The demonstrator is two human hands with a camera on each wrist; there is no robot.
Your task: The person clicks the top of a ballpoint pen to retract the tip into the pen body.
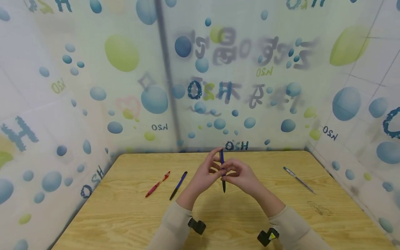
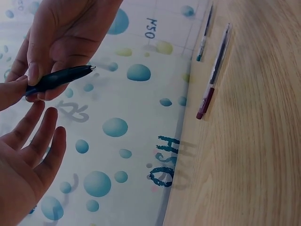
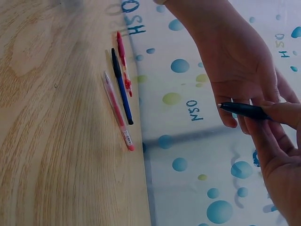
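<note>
Both hands hold a blue-and-black ballpoint pen [image 1: 224,186] upright above the table, its metal tip downward. My left hand [image 1: 204,173] has its thumb against the barrel and its index finger at the pen's top end. Its other fingers spread loosely, as the left wrist view shows. My right hand [image 1: 243,173] pinches the barrel between thumb and fingers. In the right wrist view, the dark pen [image 3: 244,110] shows its nib beyond the fingers; its upper part is hidden by the hands.
On the wooden table [image 1: 125,215], a red pen [image 1: 157,184] and a blue-black pen [image 1: 178,185] lie left, a clear blue pen [image 1: 298,179] right. Wrist views add a pink pen [image 3: 116,108] and a dark-red-capped pen [image 2: 214,75]. A patterned curtain [image 1: 200,132] stands behind.
</note>
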